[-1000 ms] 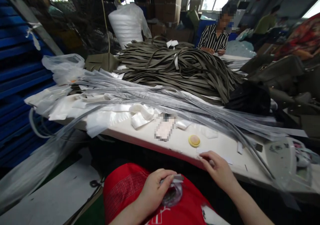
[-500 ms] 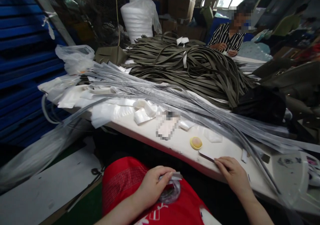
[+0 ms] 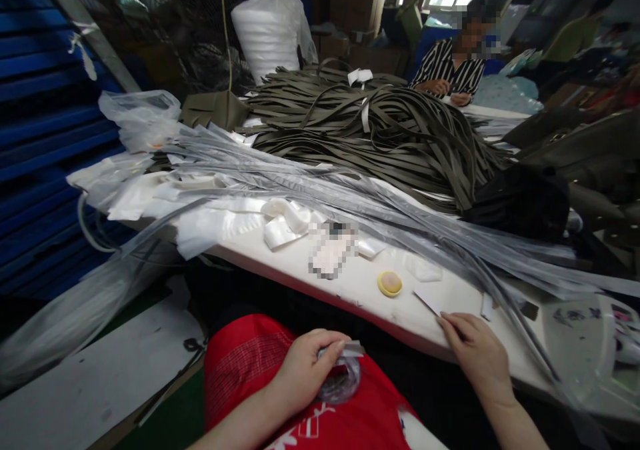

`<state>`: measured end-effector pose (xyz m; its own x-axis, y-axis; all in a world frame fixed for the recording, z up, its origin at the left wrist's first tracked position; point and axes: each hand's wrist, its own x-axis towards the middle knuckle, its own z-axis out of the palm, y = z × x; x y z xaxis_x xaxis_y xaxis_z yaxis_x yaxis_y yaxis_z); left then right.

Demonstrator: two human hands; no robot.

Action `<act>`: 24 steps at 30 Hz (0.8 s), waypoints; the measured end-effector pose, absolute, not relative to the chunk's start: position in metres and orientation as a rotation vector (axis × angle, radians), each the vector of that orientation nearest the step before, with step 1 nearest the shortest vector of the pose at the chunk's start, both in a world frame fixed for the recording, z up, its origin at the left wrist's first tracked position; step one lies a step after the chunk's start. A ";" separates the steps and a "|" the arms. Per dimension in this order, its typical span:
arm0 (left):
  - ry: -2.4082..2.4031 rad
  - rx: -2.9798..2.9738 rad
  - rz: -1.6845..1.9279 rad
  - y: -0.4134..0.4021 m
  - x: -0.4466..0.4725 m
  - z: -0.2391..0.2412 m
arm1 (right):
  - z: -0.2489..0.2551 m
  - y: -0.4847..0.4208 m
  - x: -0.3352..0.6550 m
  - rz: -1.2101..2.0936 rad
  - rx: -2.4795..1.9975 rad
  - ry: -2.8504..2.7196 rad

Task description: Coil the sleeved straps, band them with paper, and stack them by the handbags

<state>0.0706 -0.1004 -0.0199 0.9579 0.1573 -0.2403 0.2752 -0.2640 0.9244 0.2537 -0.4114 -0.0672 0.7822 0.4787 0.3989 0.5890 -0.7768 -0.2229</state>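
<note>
My left hand (image 3: 313, 367) rests above the red apron (image 3: 245, 350), its thumb and fingers closed on a coiled clear plastic strip (image 3: 345, 383). A short flat grey end (image 3: 353, 349) of it sticks out past the fingertips. At the table's front edge, my right hand (image 3: 477, 350) pinches one end of a thin, flat, greyish strip (image 3: 427, 301), whose far end points toward a round yellow-rimmed object (image 3: 389, 283). Whether the strip touches the tabletop, I cannot tell.
On the white table (image 3: 295, 267) are a blurred-out phone-like object (image 3: 331, 253), white ribbon (image 3: 287, 222), long clear plastic strips (image 3: 320, 187) and a heap of dark straps (image 3: 360, 130). Across the table sits a person in a striped shirt (image 3: 447, 63). Blue stacked trays (image 3: 45, 143) stand left.
My right hand has shifted slightly to the right with the thin strip, which now lies farther from the yellow-rimmed object. My left hand has barely moved. The view has shifted slightly.
</note>
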 end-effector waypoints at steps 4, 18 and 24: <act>0.313 1.846 -0.117 -0.100 0.072 -0.018 | -0.071 -0.411 0.255 -0.309 -2.583 -0.598; 0.317 1.857 -0.121 -0.102 0.069 -0.020 | -0.071 -0.422 0.266 0.081 -2.477 -0.301; 0.301 1.866 -0.137 -0.102 0.069 -0.017 | -0.068 -0.418 0.262 0.018 -2.491 -0.380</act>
<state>0.0691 -0.1025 -0.0168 0.9599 0.1375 -0.2444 0.2746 -0.2851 0.9183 0.2615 -0.4181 -0.0679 0.9587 0.2743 0.0747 0.2658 -0.7717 -0.5778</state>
